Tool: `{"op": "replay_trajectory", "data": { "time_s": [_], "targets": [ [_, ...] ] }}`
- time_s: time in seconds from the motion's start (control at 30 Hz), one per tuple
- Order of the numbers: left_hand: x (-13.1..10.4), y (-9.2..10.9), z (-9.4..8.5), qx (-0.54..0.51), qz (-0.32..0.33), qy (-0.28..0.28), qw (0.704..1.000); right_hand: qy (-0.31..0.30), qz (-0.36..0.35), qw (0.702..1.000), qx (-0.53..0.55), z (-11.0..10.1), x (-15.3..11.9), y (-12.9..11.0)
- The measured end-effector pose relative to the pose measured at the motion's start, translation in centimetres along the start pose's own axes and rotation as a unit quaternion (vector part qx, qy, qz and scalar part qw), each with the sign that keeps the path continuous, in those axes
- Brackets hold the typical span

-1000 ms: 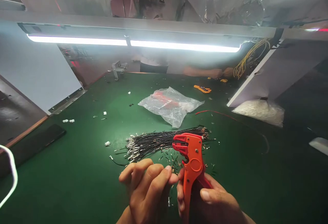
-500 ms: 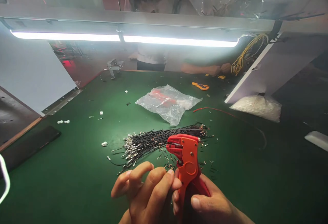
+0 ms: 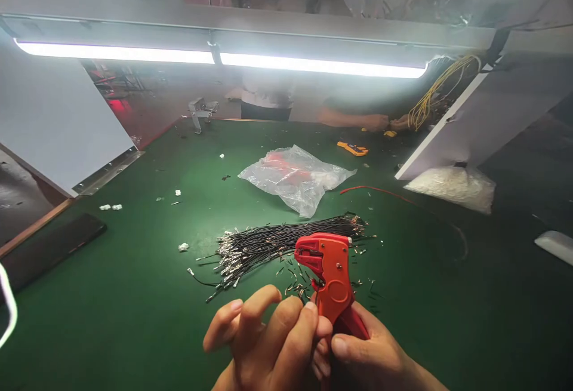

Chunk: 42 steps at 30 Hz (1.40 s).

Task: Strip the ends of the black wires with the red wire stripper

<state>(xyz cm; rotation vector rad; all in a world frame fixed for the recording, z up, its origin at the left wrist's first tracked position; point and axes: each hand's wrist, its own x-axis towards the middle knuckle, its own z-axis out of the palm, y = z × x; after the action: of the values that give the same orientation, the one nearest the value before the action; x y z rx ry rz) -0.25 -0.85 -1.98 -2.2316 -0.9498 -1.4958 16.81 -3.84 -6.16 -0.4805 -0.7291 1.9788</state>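
Note:
An orange-red wire stripper [image 3: 335, 277] stands upright with its jaws pointing left, and my right hand [image 3: 373, 349] is wrapped round its handles. Close against the tool's left side is my left hand [image 3: 273, 343], thumb and index finger pinched together, the other fingers bent. Whatever the pinch holds is too small to make out. Behind the tool lies a bundle of black wires [image 3: 273, 242] with silvery terminals at its left end. Short wire scraps [image 3: 295, 277] are scattered between the bundle and my hands.
A clear plastic bag [image 3: 295, 176] with something red inside lies mid-table. Beyond it is a yellow-orange tool [image 3: 353, 148]. A tied bag of pale pieces [image 3: 452, 187] sits at right, a dark slab [image 3: 58, 248] at left. A person's forearm [image 3: 358, 120] rests at the far edge.
My left hand has moved slightly right, closer against the stripper's handle. The stripper's handles remain in my right hand, and the view has shifted a little.

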Motion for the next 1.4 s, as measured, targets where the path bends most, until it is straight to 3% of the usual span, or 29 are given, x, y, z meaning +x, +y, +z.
{"op": "replay_trajectory", "data": {
  "time_s": [0.13,0.27,0.43,0.5,0.67,0.87,1.0,1.2,1.4],
  "targets": [
    [0.4,0.2,0.1,0.0,0.001,-0.012,1.0,0.008,-0.006,1.0,-0.002,-0.4,-0.1,0.5],
    [1.3,0.8,0.5,-0.005,-0.069,0.003,0.998,0.036,-0.004,0.999,0.021,-0.5,-0.3,0.9],
    [1.5,1.4,1.0,-0.022,-0.103,0.014,0.994,0.047,0.015,0.998,0.038,-0.5,-0.2,1.1],
    [1.1,1.1,1.0,-0.021,-0.086,0.009,0.996,0.066,0.021,0.997,0.042,-0.7,-0.3,1.2],
    [0.2,-0.4,0.5,-0.016,0.052,-0.054,0.997,0.092,0.027,0.995,0.034,-1.0,-0.8,1.3],
    [-0.2,-0.9,0.4,-0.02,0.042,-0.062,0.997,0.075,0.008,0.997,0.031,-0.6,-0.5,0.6],
    [-0.4,-1.0,0.5,-0.046,-0.028,-0.063,0.997,0.03,0.008,0.999,0.044,-0.5,-0.1,0.6],
    [0.0,-1.7,0.8,-0.125,-0.236,0.051,0.962,-0.019,-0.001,0.998,0.065,-0.6,-0.7,0.1],
    [-0.1,-2.3,0.6,-0.16,-0.324,0.084,0.928,-0.02,0.069,0.997,-0.039,-0.6,-1.4,-1.1]
  ]
}}
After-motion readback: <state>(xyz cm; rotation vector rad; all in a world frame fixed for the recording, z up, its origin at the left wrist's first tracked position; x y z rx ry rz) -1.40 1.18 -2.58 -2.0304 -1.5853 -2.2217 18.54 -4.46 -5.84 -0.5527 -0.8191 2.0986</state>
